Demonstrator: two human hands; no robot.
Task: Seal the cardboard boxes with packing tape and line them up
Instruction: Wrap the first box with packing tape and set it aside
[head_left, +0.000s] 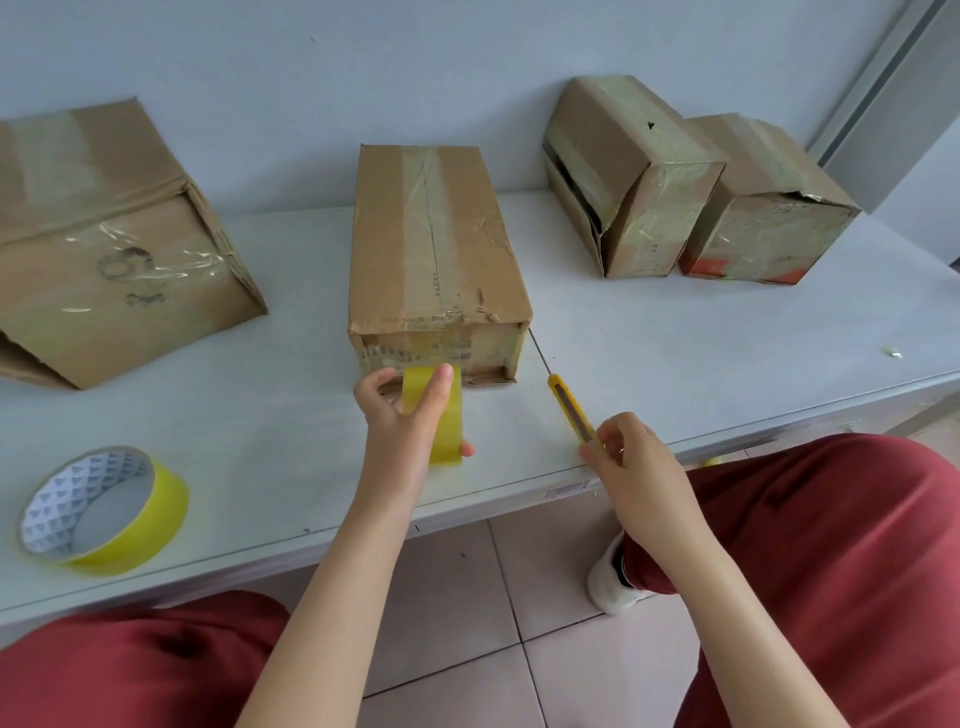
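A long cardboard box (436, 244) lies in the middle of the white table (727, 364), its near end facing me. My left hand (405, 421) grips a yellow tape roll (441, 415) standing on edge just in front of that end. My right hand (634, 457) pinches the rear of a yellow utility knife (571, 410), which points up toward the box's right corner. A second yellow tape roll (104, 512) lies flat at the table's near left.
A large box (104, 244) with one end open sits at the left. Two taped boxes (623, 171) (763, 208) stand side by side at the back right against the wall. The table's front edge runs just under my wrists; tiled floor lies below.
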